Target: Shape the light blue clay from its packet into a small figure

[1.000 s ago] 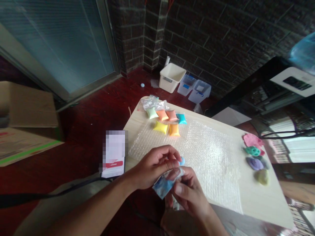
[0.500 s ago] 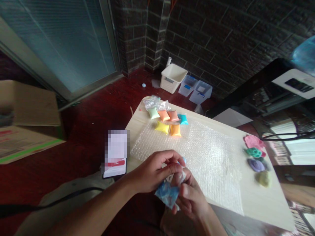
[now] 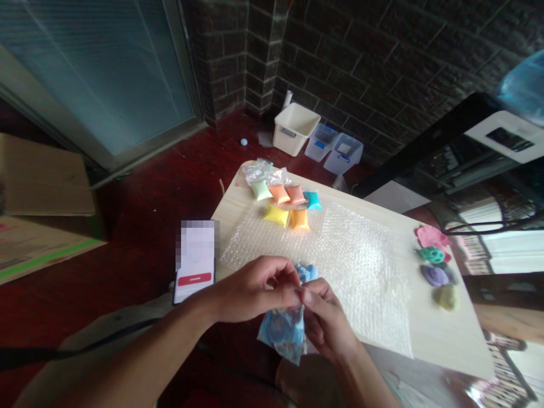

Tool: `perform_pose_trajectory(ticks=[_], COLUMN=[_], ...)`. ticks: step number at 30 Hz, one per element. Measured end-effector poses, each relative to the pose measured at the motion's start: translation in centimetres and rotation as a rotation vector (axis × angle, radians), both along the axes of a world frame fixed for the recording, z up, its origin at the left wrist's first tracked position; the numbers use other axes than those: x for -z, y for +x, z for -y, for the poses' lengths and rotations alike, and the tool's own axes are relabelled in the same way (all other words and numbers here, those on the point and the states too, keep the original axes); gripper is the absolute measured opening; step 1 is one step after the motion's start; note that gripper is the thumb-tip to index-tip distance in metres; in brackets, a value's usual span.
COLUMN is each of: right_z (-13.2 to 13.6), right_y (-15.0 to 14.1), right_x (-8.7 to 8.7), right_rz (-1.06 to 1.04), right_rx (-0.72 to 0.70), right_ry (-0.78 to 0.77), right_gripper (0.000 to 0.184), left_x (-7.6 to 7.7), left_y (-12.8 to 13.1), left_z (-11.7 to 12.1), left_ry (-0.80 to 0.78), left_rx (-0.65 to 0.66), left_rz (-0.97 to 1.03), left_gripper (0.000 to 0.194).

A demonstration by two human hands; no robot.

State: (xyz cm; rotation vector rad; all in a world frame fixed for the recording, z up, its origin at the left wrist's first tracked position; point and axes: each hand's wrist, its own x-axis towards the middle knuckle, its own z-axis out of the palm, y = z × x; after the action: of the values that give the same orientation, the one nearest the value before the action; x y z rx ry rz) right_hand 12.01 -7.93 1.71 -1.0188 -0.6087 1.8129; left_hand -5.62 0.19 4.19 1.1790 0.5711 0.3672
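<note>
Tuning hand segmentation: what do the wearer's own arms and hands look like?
Bare, ungloved left hand and bare, ungloved right hand; slim, uncovered forearms, no sleeves in view. No watch, bracelet or markings visible; rings unclear, fingers partly hidden.

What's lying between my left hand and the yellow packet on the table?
In the head view, a stretch of bubble wrap lies between your left hand and the yellow packet.
</note>
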Motion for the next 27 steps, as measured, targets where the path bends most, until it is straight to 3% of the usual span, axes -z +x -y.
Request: perform_pose_trajectory(ticks=[3,8,15,20,27], right_z=[0.2,0.6,-0.5,-0.9,-1.0], right_y=[0.3,0.2,-1.3,-1.1,-0.7], right_x=[0.3,0.8,0.7,0.8,1.4], right_rz=[-0.024,0.152,0.361,0.451,0.51], right_rx=[-0.073,-0.179,0.062,0.031,0.027], right_ry=[0.037,0.073,0.081,0.09,0.074], right_gripper=[0.054,0.045,0.054,0.059,0.057], left_x=[-0.4,-0.2,1.5,2.1,1.8], left_y=[-0.8,-1.4,0.0,0.6,0.5], left_z=[-0.4,-0.6,-0.3,-0.2,0.2], left_ry=[0.01,-0.004,-0.085,-0.113,0.215], left_rx=[0.12,0.326,0.224,0.271,0.266], left_rz=[-0.034,-0.066,0.017,-0.013,-0.169], left_gripper=[0.027,0.036,0.033,0.03,0.033])
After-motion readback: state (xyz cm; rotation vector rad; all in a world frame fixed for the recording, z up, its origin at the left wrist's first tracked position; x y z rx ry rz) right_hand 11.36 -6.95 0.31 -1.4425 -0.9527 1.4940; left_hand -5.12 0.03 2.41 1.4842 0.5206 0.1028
